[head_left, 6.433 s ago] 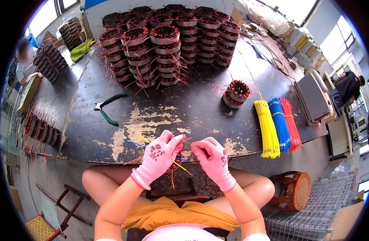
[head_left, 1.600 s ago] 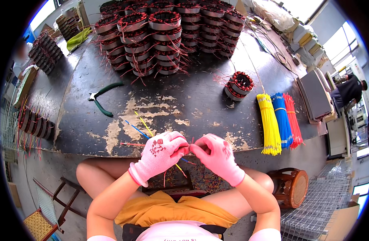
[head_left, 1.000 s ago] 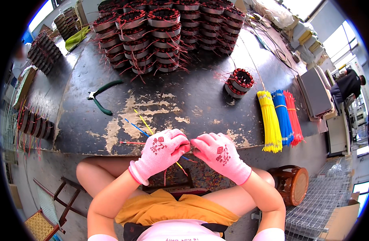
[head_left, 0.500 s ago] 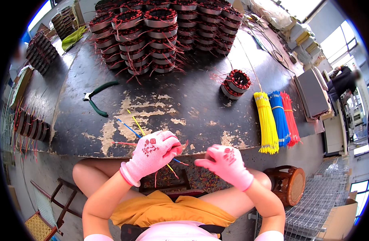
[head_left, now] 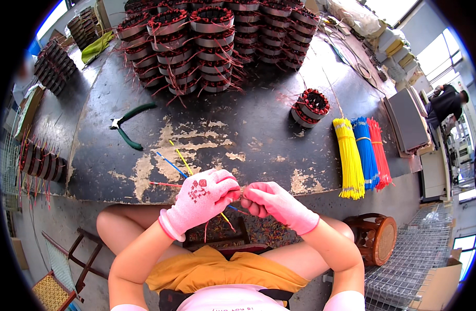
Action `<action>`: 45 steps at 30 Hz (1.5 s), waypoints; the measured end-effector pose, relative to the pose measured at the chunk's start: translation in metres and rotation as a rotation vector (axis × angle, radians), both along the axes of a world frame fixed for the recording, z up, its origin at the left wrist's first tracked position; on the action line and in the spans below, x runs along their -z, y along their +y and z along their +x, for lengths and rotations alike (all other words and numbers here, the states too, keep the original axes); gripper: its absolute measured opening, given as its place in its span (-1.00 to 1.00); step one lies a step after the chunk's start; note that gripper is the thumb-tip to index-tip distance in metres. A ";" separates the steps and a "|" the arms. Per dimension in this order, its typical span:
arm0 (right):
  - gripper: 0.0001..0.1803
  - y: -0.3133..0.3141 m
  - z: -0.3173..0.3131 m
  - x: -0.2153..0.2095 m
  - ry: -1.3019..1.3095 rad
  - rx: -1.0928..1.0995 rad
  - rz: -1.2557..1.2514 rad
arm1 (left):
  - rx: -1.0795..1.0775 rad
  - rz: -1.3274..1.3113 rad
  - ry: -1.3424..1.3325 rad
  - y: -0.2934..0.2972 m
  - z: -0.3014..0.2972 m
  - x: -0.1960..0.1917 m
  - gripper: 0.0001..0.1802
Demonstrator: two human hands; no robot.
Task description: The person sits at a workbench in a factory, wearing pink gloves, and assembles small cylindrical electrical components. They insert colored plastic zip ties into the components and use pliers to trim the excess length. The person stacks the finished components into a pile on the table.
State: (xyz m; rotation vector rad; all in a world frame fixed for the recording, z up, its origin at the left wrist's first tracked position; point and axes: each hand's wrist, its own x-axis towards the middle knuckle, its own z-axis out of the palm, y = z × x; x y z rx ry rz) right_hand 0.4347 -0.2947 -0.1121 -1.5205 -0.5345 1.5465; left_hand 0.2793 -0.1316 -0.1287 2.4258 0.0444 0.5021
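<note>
My left hand [head_left: 205, 197], in a pink glove, is closed round a yellow wire [head_left: 180, 156], a blue wire [head_left: 168, 163] and a red wire [head_left: 163, 184]. Their far ends fan out over the table's front edge; the other ends poke out below the glove. Fingertips pinched, my right hand [head_left: 279, 206], also gloved in pink, meets the left fingertips. Something thin seems to be between them, but the fingers hide it. Green-handled cutting pliers [head_left: 128, 136] lie spread on the worn black table [head_left: 258, 147], left of the wires.
A wound stator [head_left: 310, 108] stands at the right, near yellow [head_left: 349, 160], blue [head_left: 366, 155] and red [head_left: 379, 155] wire bundles. Tall stator stacks [head_left: 212, 49] fill the back. More stators [head_left: 42, 160] lie at the left edge. A wooden drum-shaped stool [head_left: 373, 238] is by my right knee.
My right hand has moved left and closed its fingertips against the left hand's. The left hand still holds the wires. The whole view has shifted slightly.
</note>
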 end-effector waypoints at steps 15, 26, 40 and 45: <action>-0.63 0.012 0.001 0.006 -0.087 0.032 -0.014 | 0.009 0.012 0.000 0.002 0.000 -0.001 -0.89; -0.68 0.000 0.000 0.015 -1.823 -0.239 0.683 | -0.056 0.013 -0.022 -0.003 0.001 0.001 -0.92; -0.64 0.018 0.002 0.031 -0.459 -0.009 0.238 | -0.043 -0.112 0.128 0.009 -0.015 -0.033 -0.66; -0.57 0.020 0.011 0.021 -0.543 -0.097 0.206 | -0.054 0.095 0.159 0.024 -0.046 -0.069 -0.38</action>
